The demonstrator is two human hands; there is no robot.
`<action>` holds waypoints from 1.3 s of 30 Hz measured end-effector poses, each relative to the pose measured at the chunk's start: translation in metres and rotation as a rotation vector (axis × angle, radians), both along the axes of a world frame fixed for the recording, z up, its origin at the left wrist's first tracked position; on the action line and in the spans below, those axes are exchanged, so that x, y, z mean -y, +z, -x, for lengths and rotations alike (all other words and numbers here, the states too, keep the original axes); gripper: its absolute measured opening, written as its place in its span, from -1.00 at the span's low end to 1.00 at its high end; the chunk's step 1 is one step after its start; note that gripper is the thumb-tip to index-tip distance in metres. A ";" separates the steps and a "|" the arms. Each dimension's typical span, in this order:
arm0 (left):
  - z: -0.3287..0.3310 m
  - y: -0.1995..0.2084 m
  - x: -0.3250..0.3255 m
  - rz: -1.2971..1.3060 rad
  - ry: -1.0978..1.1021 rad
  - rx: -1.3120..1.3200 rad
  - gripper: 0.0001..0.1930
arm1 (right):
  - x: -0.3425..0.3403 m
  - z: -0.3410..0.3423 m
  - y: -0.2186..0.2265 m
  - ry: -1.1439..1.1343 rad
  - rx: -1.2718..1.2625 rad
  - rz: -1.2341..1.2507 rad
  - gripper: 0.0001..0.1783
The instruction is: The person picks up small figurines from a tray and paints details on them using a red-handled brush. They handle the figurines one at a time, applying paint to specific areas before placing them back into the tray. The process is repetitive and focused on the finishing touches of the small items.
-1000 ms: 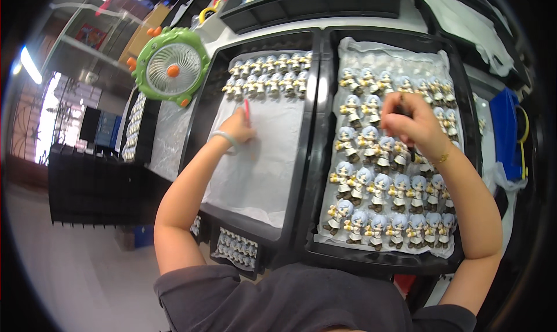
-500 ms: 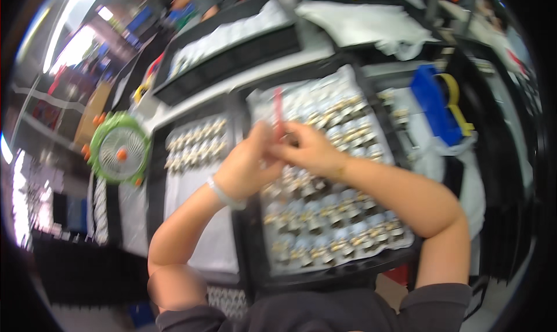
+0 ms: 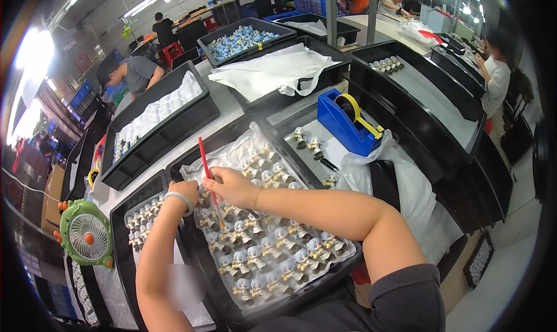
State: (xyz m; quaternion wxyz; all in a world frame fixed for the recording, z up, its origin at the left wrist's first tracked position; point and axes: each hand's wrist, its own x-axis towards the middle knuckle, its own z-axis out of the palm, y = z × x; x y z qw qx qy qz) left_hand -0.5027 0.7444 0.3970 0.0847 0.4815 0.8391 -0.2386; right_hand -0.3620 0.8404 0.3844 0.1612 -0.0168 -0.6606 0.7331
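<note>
Your right hand (image 3: 231, 188) pinches the slim red tool (image 3: 203, 155) above the black tray (image 3: 316, 285), near its left edge; your left hand (image 3: 184, 191) curls nearby, its hold impossible to tell. The tool seems light and stiff; the figurines (image 3: 281, 237), probably light and easily scuffed, suit a soft grip on the body.

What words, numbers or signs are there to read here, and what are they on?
There are none I can read.
Little figures and red-handled tool: no readable writing.
Green fan and blue tape dispenser: no readable writing.
Far background: too small and blurred to tell.
</note>
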 end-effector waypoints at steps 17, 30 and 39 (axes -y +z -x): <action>-0.090 0.033 0.156 -1.407 0.599 1.972 -0.51 | 0.016 -0.005 0.000 0.110 0.142 0.061 -0.65; -0.096 0.025 0.165 -1.399 0.106 1.560 -0.19 | 0.015 -0.013 0.013 0.042 0.282 0.040 -0.75; -0.099 0.042 0.171 -0.985 -0.094 0.423 -0.37 | 0.016 -0.015 0.013 0.039 0.218 0.045 -0.81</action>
